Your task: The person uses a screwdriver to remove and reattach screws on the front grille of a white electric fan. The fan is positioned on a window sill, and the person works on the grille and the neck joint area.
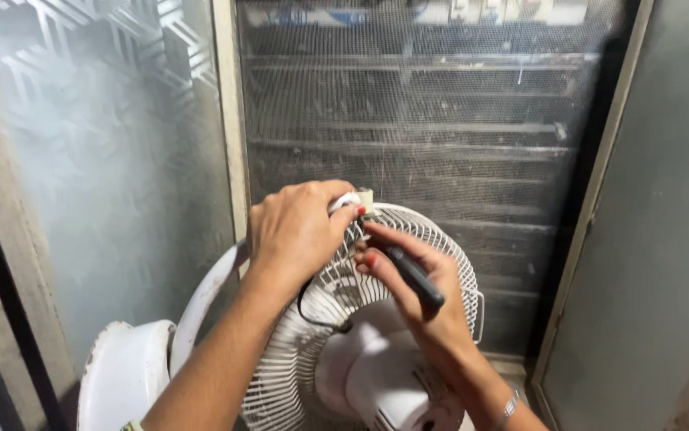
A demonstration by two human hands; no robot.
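White fan grille [304, 351], left hand [296, 231] gripping rim, right hand [420, 295] holding screwdriver [412, 275]

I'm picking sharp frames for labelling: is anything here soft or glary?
Head view: both hands, left hand and right hand, and the white fan grille are fairly sharp; the frosted glass pane shows hazy glare; the mesh screen behind is dim.

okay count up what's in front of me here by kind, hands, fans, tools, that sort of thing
Hands: 2, left hand and right hand
Fans: 1, white fan with wire grille
Tools: 1, black-handled tool in the right hand
Bracelets: 1, bracelet on the right wrist
Total: 5
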